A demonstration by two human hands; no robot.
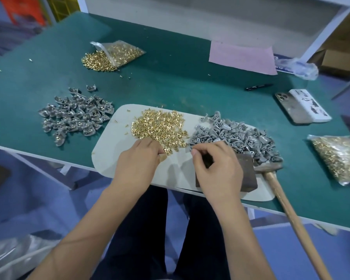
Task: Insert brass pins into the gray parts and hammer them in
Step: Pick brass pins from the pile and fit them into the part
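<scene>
From the head cam we've got our left hand point(138, 158) curled at the near edge of the pin pile point(160, 130), fingertips pinching what looks like one pin, hard to be sure. Our right hand point(216, 168) pinches a small gray part just right of it, by the part pile point(236, 136). So the pin goes rightward. We count two loose piles on the mat point(109, 154), one finished heap point(75, 114), one hammer point(291, 209), one block point(249, 174), two pin bags.

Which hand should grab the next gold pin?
The left hand. Its fingers already touch the near edge of the brass pin pile, while the right hand is busy pinching a gray part beside the dark block.
</scene>
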